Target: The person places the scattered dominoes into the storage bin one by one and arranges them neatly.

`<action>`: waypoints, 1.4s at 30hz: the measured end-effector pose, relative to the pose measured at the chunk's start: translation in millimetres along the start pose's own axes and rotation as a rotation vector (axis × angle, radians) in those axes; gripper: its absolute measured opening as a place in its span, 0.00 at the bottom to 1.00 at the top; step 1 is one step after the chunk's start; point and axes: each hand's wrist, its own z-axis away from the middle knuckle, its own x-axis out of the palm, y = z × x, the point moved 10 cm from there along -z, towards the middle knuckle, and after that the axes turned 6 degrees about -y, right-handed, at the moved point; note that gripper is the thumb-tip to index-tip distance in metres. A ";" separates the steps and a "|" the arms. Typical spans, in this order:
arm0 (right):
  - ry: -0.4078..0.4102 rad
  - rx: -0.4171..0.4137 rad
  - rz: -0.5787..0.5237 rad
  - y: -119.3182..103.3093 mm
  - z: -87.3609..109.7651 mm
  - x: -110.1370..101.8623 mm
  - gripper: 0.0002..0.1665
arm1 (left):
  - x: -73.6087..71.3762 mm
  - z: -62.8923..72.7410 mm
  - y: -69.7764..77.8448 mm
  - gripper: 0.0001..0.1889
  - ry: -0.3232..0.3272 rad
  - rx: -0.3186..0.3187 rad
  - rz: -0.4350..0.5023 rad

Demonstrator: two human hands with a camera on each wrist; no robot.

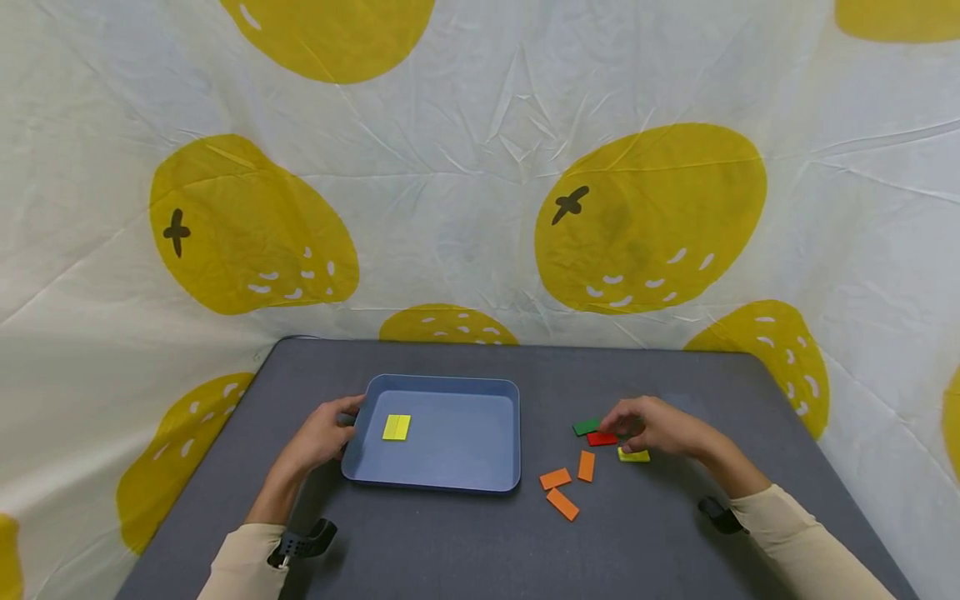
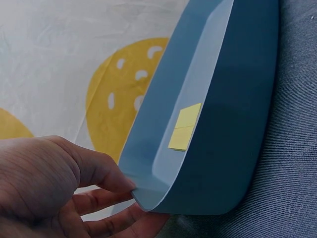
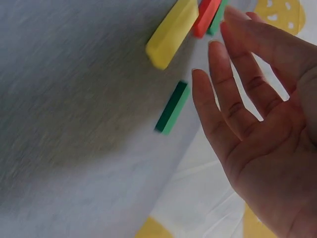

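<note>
At the left end of the blue-grey tray [image 1: 457, 477], my left hand [image 1: 322, 435] pinches the rim between thumb and fingers. Two yellow blocks [image 1: 397, 427] lie side by side inside the tray. My right hand [image 1: 656, 427] hovers over the loose blocks with relaxed fingers and holds nothing. Near its fingertips are a red block [image 1: 602, 439], a green block [image 1: 584, 427] and a yellow block [image 1: 634, 457]. The right wrist view shows a second green block [image 3: 172, 107], which the hand hides in the head view.
Three orange blocks lie between the tray and the right hand: one upright-turned orange block [image 1: 587, 466], one beside it [image 1: 555, 478], and one nearest me [image 1: 562, 504]. The dark grey table [image 1: 450, 550] ends at a patterned curtain [image 1: 450, 242].
</note>
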 end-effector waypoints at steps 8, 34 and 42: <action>-0.019 0.051 0.076 16.6 10.1 4.3 0.20 | 0.8 -0.3 -1.8 0.32 0.010 0.003 0.004; -0.045 0.072 0.193 16.1 13.0 18.1 0.27 | 2.1 -1.3 -3.5 0.32 0.004 -0.014 -0.011; -0.057 0.026 0.233 12.2 12.5 18.8 0.25 | 2.7 -1.5 -2.0 0.33 0.000 -0.022 0.000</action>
